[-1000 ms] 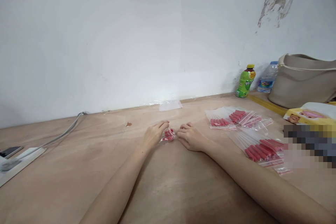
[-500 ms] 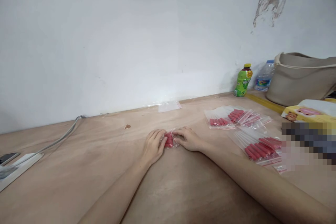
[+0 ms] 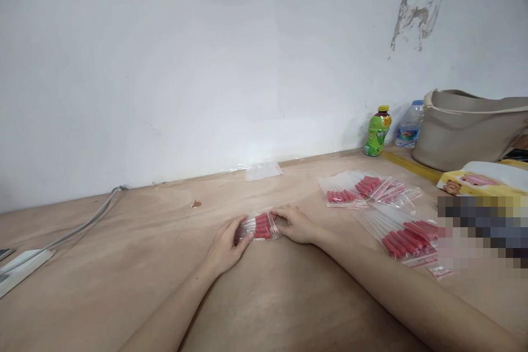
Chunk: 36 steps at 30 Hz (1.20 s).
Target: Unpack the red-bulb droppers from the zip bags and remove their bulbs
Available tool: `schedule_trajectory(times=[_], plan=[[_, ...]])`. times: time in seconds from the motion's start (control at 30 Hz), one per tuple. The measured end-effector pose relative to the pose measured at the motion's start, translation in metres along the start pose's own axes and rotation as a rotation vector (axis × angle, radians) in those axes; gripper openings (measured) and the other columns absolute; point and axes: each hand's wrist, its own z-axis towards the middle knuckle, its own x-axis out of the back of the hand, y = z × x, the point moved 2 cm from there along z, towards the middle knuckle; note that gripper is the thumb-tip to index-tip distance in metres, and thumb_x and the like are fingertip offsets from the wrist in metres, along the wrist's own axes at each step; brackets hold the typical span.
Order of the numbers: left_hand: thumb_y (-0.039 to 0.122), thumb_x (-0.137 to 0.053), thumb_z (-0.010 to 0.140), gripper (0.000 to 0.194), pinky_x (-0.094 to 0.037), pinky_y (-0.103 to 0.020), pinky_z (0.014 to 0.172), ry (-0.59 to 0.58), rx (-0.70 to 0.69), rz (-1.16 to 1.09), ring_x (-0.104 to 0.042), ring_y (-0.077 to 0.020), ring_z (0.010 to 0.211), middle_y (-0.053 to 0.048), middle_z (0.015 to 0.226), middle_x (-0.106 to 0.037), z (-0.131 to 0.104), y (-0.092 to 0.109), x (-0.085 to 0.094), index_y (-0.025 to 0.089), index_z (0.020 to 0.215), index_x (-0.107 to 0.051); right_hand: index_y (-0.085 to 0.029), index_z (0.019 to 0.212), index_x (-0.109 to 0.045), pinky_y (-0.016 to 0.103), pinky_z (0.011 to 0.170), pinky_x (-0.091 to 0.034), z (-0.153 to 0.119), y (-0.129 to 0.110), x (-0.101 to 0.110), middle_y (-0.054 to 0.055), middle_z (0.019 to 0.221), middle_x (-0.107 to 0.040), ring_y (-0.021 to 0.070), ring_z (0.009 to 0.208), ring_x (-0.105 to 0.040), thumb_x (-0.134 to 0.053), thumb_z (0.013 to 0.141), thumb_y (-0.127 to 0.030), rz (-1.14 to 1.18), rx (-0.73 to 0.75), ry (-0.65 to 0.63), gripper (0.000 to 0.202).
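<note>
A small clear zip bag (image 3: 249,225) lies flat on the table between my hands, with several red-handled pieces (image 3: 263,225) side by side in it. Their exact kind is too small to make out. My left hand (image 3: 227,245) grips the bag's left end, thumb in front and fingers behind. At the opposite end, by the zip strip, my right hand (image 3: 297,224) pinches the bag with bent fingers. To the right lie more filled zip bags (image 3: 343,204) with the same red-handled pieces, and a nearer group of bags (image 3: 406,239).
An unused-looking zip bag (image 3: 263,171) lies by the wall. A green bottle (image 3: 377,131), a water bottle (image 3: 409,125) and a grey-beige bin (image 3: 466,132) stand at the back right, near a yellow pack (image 3: 474,179). A grey cable (image 3: 88,221) crosses the table's left side.
My left hand has slid left along the bag to its end, exposing more of the clear part and the red pieces. My right hand stays at the zip end.
</note>
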Motion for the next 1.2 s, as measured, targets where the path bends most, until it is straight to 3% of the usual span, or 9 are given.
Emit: schedule_trajectory(times=[0.23, 0.5, 0.63, 0.93, 1.2], plan=[[0.038, -0.054, 0.079, 0.040, -0.046, -0.036, 0.088, -0.042, -0.041, -0.084, -0.054, -0.0205, 0.102, -0.007, 0.113, -0.057, 0.001, 0.002, 0.001, 0.020, 0.115, -0.048, -0.020, 0.081, -0.059, 0.034, 0.078, -0.036, 0.006, -0.004, -0.002, 0.002, 0.084, -0.061, 0.0169, 0.084, -0.053, -0.050, 0.080, -0.027, 0.056, -0.126, -0.022, 0.011], [0.038, -0.054, 0.079, 0.047, -0.042, -0.038, 0.093, -0.073, 0.069, -0.140, -0.051, -0.0212, 0.110, -0.009, 0.121, -0.053, -0.002, -0.002, -0.003, 0.019, 0.120, -0.043, -0.021, 0.090, -0.056, 0.029, 0.070, -0.041, 0.016, 0.005, -0.012, -0.001, 0.079, -0.064, 0.0133, 0.072, -0.057, -0.061, 0.073, -0.029, 0.156, -0.164, -0.029, 0.020], [0.036, -0.053, 0.080, 0.047, -0.039, -0.040, 0.096, -0.087, 0.080, -0.153, -0.048, -0.0215, 0.114, -0.008, 0.125, -0.049, -0.003, -0.005, -0.005, 0.020, 0.122, -0.042, -0.020, 0.080, -0.059, 0.028, 0.067, -0.041, 0.018, 0.006, -0.017, 0.000, 0.073, -0.064, 0.0136, 0.068, -0.057, -0.060, 0.074, -0.030, 0.194, -0.175, -0.042, 0.012], [0.039, -0.053, 0.079, 0.048, -0.044, -0.038, 0.089, -0.105, 0.102, -0.062, -0.053, -0.0225, 0.107, -0.010, 0.120, -0.054, -0.003, 0.004, 0.002, 0.019, 0.122, -0.044, -0.018, 0.077, -0.055, 0.025, 0.063, -0.039, 0.014, -0.006, -0.011, 0.001, 0.076, -0.062, 0.0130, 0.070, -0.054, -0.054, 0.074, -0.018, 0.257, -0.155, -0.028, 0.003], [0.043, -0.050, 0.080, 0.047, -0.043, -0.038, 0.090, -0.019, 0.090, 0.024, -0.053, -0.0225, 0.106, -0.010, 0.117, -0.056, -0.008, -0.001, 0.000, 0.017, 0.119, -0.047, -0.018, 0.087, -0.054, 0.026, 0.065, -0.046, 0.011, 0.008, -0.003, 0.001, 0.079, -0.062, 0.0121, 0.069, -0.057, -0.046, 0.077, -0.013, 0.441, -0.240, -0.014, 0.013]])
